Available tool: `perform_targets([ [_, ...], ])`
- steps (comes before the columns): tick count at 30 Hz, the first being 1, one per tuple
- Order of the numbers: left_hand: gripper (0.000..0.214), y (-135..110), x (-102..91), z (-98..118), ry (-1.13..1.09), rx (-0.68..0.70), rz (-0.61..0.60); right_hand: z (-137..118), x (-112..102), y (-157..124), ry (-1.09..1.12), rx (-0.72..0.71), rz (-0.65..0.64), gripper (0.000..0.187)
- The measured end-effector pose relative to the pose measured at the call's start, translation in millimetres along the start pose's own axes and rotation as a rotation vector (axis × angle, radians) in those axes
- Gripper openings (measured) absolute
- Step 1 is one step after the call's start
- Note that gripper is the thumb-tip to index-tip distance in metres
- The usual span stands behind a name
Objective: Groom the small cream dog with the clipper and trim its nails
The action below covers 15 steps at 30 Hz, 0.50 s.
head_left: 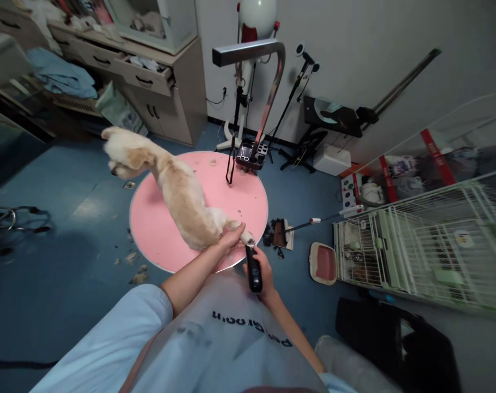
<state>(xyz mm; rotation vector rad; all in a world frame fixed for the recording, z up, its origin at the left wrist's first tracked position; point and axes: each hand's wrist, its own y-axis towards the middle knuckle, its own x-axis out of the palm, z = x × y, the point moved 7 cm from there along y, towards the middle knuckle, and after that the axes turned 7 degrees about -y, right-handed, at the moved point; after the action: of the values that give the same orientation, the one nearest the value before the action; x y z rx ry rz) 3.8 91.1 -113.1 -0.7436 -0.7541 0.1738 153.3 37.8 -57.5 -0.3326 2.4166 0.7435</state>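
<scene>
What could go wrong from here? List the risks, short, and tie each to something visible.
1. The clipper in the right hand has its head right at the paw that the left hand grips. A sudden kick by the dog could nick skin.
2. The dog's head appears to jut past the rim of the pink table, and the restraint loop hangs free of it, so it might step or jump off.

On the pink table point(235, 191) the dog point(182, 196) lies from 4 to 10 o'clock and walls off my left hand's point(231, 240) side. I see bare top open from 12 to 3, up to the metal post point(269, 106) and hanging loop point(230, 164) at 1. Beyond my right hand point(264, 270) and clipper point(254, 273), a dustpan point(279, 233) and wire cage point(415, 245) crowd the floor.
</scene>
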Motion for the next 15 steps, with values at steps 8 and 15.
perform_targets([
  [8, 0.055, -7, 5.4, -5, -0.011, -0.144, -0.142, -5, -9, 5, 0.004, -0.097, -0.056, 0.038],
  [15, 0.032, -4, -3.0, -12, 0.009, -0.210, -0.179, 2, -10, 8, -0.005, -0.161, -0.252, 0.030],
])
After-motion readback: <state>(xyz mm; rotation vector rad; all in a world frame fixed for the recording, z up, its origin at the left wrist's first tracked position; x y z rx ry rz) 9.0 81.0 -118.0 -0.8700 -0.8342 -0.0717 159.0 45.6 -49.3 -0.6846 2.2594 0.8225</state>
